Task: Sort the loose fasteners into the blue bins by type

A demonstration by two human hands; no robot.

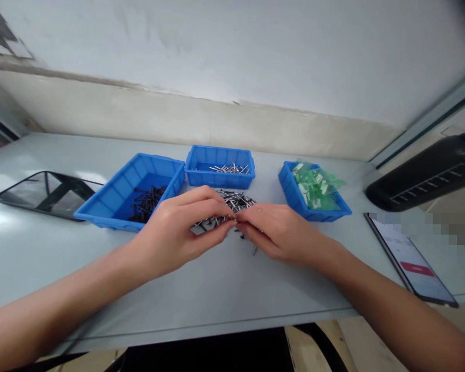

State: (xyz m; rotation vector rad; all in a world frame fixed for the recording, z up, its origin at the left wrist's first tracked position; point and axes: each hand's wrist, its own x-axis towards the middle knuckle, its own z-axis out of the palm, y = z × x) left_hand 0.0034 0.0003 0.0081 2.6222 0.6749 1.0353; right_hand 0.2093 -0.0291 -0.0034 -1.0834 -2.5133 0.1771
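A pile of mixed silver and dark nails or screws (238,197) lies on the table, partly hidden behind my hands. My left hand (182,225) reaches the pile's front with thumb and fingers pinched together. From the other side, my right hand (284,230) is closed in a pinch, its fingertips meeting those of the left. Whatever sits between the fingertips is too small to make out. A few loose pieces lie under the right fingers. Behind the left hand, a blue bin (101,206) holds dark nails or screws (149,201). Another blue bin (217,179) behind the pile contains silver ones (232,169).
At right stands a smaller blue bin (292,191) heaped with green-and-white plastic packets (318,185). A phone (414,261) with a lit screen lies near the right edge, below a black bottle (422,173). A black-rimmed flat object (33,194) rests at left. The wall borders the table's back.
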